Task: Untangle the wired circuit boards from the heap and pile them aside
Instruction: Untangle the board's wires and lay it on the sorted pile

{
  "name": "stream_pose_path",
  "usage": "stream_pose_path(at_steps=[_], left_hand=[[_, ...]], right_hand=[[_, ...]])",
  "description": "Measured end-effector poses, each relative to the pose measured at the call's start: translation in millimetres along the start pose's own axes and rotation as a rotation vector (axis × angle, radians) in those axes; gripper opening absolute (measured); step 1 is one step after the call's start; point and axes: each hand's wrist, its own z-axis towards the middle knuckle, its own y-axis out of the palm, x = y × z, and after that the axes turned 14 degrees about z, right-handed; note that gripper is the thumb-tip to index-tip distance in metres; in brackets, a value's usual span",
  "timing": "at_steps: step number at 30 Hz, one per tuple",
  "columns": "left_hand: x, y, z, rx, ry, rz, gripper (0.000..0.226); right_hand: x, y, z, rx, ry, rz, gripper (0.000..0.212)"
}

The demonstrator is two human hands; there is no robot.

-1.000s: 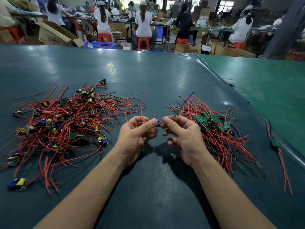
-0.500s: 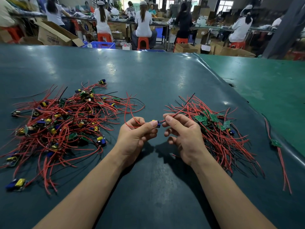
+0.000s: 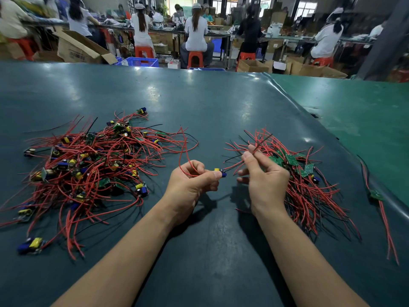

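Observation:
A tangled heap of small circuit boards with red and black wires (image 3: 88,167) lies on the left of the dark table. A sorted pile of wired boards (image 3: 303,180) lies on the right. My left hand (image 3: 190,185) pinches one small circuit board (image 3: 220,172) with yellow and blue parts; its red wire loops up over my fingers. My right hand (image 3: 263,176) pinches that board's red and black wire ends between thumb and forefinger, raised above the board and just in front of the sorted pile.
A single wired board (image 3: 376,194) lies apart near the table's right edge. A stray board (image 3: 33,243) sits at the near left. A green table (image 3: 354,116) adjoins on the right. People sit on red stools among boxes behind.
My right hand has slid up and to the right along the wires, away from the board, stretching them out. My left hand has stayed in place holding the board.

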Motion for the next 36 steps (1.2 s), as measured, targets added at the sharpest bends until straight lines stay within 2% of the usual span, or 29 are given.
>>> stream_pose_path(at_steps=[3,5,11,14,18,21,26,32,34,36], left_hand=[[0,1,-1,-0.029,-0.006,0.011,0.037],[0,1,-1,-0.04,-0.014,-0.01,0.036],[2,-2,-1,-0.061,-0.051,-0.077,0.027],[2,-3,0,-0.067,-0.051,-0.073,0.027],[-1,-2,0,-0.081,-0.039,-0.03,0.028],[-2,-2,0,-0.066,-0.03,-0.028,0.028],[-1,-5,0,-0.107,-0.044,-0.018,0.034],[3,-7,0,-0.103,-0.061,-0.065,0.023],[4,-8,-1,-0.122,-0.064,-0.039,0.031],[5,-7,-3,-0.147,-0.052,0.003,0.026]], right_hand=[[-2,-3,4,0.066,-0.041,0.022,0.016],[-2,-4,5,0.076,-0.004,0.073,0.015],[-4,-8,10,-0.016,0.157,0.252,0.015],[-3,-9,10,-0.052,0.09,0.133,0.015],[-2,-10,11,-0.003,-0.004,0.014,0.022],[-4,-12,12,-0.006,0.02,0.0,0.024],[-9,-14,15,-0.005,0.046,0.113,0.013],[-10,-14,18,0.003,0.038,0.146,0.011],[-11,-14,17,-0.011,0.003,0.115,0.014],[-11,-15,14,-0.025,-0.084,0.018,0.015]])
